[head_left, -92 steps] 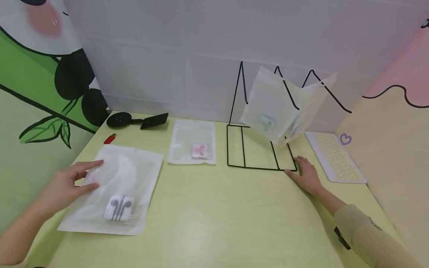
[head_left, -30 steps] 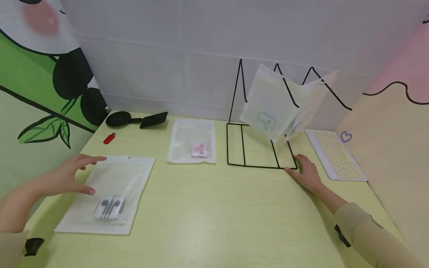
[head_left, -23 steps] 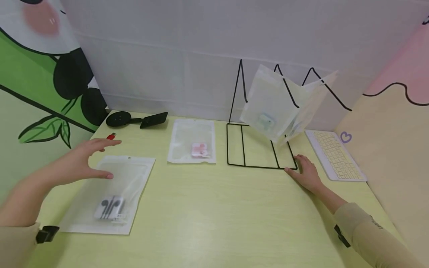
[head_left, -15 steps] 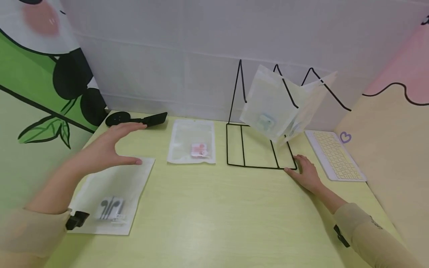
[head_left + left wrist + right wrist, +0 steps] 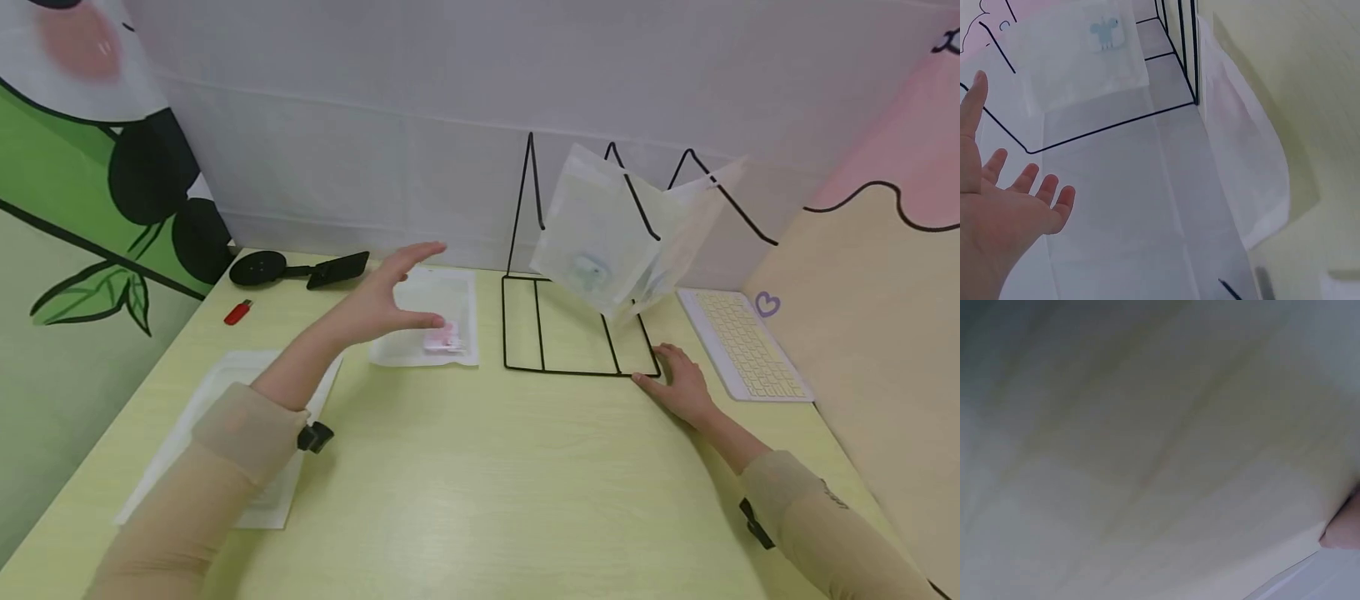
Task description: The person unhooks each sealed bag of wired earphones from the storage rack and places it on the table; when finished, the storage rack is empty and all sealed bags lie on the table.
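Near the small pouch (image 5: 453,298) lying on the surface (image 5: 480,483), the left grip (image 5: 375,304) hangs wide and empty, while the right grip (image 5: 686,387) rests loosely spread at the corner of the wire rack (image 5: 539,327), probably steadying it.

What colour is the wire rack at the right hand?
Black; the wire rack shows best in the head view.

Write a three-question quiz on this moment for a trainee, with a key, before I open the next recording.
1. Which hand touches the base corner of the black wire rack?
2. True or false: in the head view, the keyboard lies to the right of that rack.
3. In the head view, the thumb of the left hand overlaps:
a) the red stick
b) the black utensil
c) the pouch holding a pink-and-white item

Key: 1. The right hand. 2. True. 3. c.
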`<state>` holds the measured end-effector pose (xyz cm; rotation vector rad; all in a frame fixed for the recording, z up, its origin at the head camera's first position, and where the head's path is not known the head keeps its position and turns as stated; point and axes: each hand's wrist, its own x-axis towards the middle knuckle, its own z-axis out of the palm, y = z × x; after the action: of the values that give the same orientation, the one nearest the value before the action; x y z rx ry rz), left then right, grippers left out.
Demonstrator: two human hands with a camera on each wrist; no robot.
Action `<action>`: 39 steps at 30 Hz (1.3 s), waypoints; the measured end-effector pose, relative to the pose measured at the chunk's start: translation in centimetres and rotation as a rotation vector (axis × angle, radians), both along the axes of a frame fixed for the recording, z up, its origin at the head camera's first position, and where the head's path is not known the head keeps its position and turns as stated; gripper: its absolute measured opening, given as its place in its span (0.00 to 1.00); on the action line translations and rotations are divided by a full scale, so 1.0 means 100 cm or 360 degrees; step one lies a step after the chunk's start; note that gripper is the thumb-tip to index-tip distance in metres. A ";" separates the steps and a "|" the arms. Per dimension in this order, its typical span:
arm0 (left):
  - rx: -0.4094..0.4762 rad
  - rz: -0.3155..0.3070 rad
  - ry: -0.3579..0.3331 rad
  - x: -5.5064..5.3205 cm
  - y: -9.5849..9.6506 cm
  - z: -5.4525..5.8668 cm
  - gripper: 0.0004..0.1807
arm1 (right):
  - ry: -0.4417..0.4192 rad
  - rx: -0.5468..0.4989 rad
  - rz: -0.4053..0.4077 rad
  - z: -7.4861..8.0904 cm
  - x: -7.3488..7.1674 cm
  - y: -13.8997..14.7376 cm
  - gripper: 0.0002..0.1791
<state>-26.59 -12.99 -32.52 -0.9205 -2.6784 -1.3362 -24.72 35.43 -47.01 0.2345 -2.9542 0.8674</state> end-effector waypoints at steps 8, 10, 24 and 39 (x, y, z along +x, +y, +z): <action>0.0202 -0.0065 -0.0082 -0.035 0.055 -0.012 0.49 | -0.0100 -0.0053 0.0008 0.002 -0.002 0.004 0.42; 0.0235 -0.0067 -0.0105 -0.043 0.065 -0.014 0.50 | -0.0137 -0.0070 0.0012 0.003 -0.002 0.005 0.42; 0.0331 -0.0096 -0.0272 -0.096 0.121 -0.022 0.49 | -0.0133 -0.0093 0.0066 0.005 -0.002 0.005 0.41; 0.0329 -0.0085 -0.0521 -0.110 0.151 -0.006 0.43 | -0.0115 -0.0078 0.0055 0.003 -0.003 0.006 0.41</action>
<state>-37.54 2.08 -33.12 -0.8187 -2.6764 -1.8821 -25.05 36.05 -46.74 0.2581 -2.9990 0.9714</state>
